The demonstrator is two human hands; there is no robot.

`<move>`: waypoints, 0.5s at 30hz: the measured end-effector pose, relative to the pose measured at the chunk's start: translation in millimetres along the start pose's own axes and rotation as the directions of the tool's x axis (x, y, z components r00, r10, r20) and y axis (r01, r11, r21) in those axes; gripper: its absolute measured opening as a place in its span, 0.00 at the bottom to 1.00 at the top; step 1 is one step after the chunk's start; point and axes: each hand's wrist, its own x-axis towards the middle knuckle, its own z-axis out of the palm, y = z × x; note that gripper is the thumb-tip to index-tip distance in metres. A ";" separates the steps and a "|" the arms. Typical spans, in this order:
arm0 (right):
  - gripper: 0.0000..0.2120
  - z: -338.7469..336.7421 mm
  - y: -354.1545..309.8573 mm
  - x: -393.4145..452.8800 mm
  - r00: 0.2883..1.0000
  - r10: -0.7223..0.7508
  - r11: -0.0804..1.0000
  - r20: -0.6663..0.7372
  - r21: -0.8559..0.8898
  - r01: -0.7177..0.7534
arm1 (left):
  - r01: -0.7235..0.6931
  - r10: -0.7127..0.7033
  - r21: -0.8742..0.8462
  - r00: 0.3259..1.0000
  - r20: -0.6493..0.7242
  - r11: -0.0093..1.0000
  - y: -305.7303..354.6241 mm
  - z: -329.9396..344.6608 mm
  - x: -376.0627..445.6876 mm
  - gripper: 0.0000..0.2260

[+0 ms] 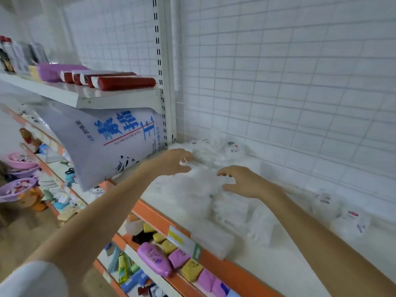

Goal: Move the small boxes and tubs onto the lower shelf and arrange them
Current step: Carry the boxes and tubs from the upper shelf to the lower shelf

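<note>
While both our arms reach over the white shelf (278,260), our left hand (175,160) hovers with its fingers spread and loosely curved near a heap of blurred white packets (205,153) at the back corner; whether the fingertips touch the heap we cannot tell, and nothing is gripped. Our right hand (242,181) is held just to the right of the left one, palm down, fingers apart and bent like claws above a soft white bundle (199,189), holding nothing that we can make out. Motion blur hides the exact form of the white goods between the hands. Flat white packs (231,206) lie on the shelf under the right wrist, and small white tubs with pink labels (351,221) sit farther right, near the wire-grid back wall (300,82). A large white sack with blue lettering (111,142) leans out from the neighbouring bay on the left, beneath an upper shelf (85,95) bearing red tubes (126,82) and a purple pack (55,70). Below the orange shelf edge (158,217), yellow and pink bars (180,258) lie on the lower shelf (150,273).
</note>
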 end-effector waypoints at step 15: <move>0.31 7.0 -24.2 70.9 0.877 0.281 0.956 0.390 -0.036 -0.290 | -0.372 0.306 0.047 0.823 0.479 0.927 -50.7 11.4 74.6 0.28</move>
